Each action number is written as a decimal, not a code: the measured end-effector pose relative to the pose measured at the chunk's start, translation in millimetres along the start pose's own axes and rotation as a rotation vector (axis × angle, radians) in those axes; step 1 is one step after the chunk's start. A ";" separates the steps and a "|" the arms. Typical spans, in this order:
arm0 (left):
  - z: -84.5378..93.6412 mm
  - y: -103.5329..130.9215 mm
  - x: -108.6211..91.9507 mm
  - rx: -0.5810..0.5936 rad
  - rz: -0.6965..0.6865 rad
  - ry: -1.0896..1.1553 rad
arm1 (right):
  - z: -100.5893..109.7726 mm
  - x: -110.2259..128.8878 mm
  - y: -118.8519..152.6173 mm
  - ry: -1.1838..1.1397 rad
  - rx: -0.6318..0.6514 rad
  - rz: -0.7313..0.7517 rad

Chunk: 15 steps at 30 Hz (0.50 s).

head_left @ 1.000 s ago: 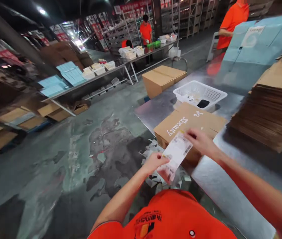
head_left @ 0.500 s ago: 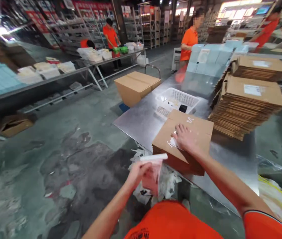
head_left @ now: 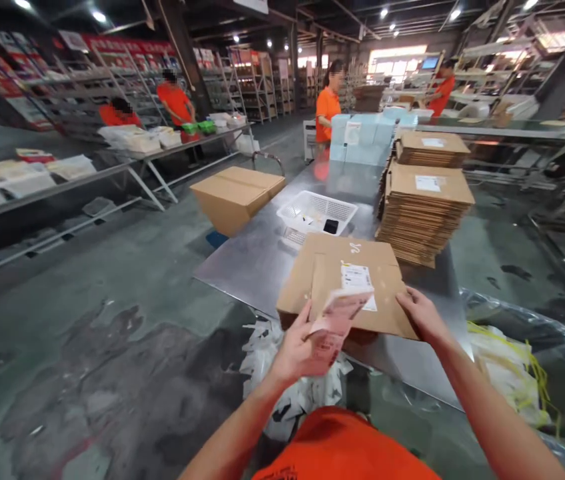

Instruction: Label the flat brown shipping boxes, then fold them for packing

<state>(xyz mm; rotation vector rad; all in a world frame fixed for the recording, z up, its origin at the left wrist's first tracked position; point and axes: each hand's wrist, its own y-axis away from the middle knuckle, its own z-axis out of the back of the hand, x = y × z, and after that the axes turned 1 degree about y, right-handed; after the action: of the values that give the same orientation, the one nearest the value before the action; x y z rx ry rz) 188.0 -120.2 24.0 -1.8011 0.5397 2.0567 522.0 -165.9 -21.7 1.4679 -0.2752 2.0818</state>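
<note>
My left hand [head_left: 292, 350] is closed on a pinkish-white strip of labels [head_left: 330, 337], which bends upward over the near edge of the cardboard. With its thumb on top, my right hand [head_left: 421, 315] grips the right edge of the uppermost flat cardboard box [head_left: 330, 267]. That box lies on a pile of others, its near right corner seeming lifted. A white printed label [head_left: 355, 275] is on its upper face, partly covered by the strip. Beneath the strip, the pile's front is mostly hidden.
The metal table [head_left: 232, 267] carries a white plastic basket [head_left: 290, 212] with a dark phone-like object, a tall stack of flat boxes [head_left: 422, 207] and blue packages [head_left: 362, 143]. A large carton [head_left: 227, 190] stands left of the table. Paper scraps [head_left: 267, 360] hang below its edge. Co-workers stand farther back.
My right hand has gone from lying on top of the pile to gripping the top box's right edge. A printed label now shows on that box. The view has swung right.
</note>
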 end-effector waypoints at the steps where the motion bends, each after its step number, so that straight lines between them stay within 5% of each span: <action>1: -11.6 5.3 -0.3 0.040 0.045 0.041 | 21.0 -18.4 3.4 -0.089 -0.021 -0.038; 5: -45.6 17.5 12.5 0.037 0.273 0.133 | 99.5 -107.1 22.3 -0.080 -0.197 -0.217; 8: -64.3 21.4 30.6 -0.050 0.358 0.057 | 117.8 -142.9 22.4 0.164 -0.175 -0.279; 11: -80.6 23.9 43.8 -0.082 0.397 0.010 | 81.7 -109.6 13.2 0.197 -0.028 0.012; 15: -86.2 27.4 35.8 -0.075 0.404 -0.002 | 8.5 -0.2 22.9 -0.019 0.446 0.496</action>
<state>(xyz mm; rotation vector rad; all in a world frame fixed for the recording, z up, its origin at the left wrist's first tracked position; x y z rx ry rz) 243.7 -186.6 -20.2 -1.8511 0.8998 2.3643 516.1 -188.6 -15.2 1.8171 -0.2044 2.6542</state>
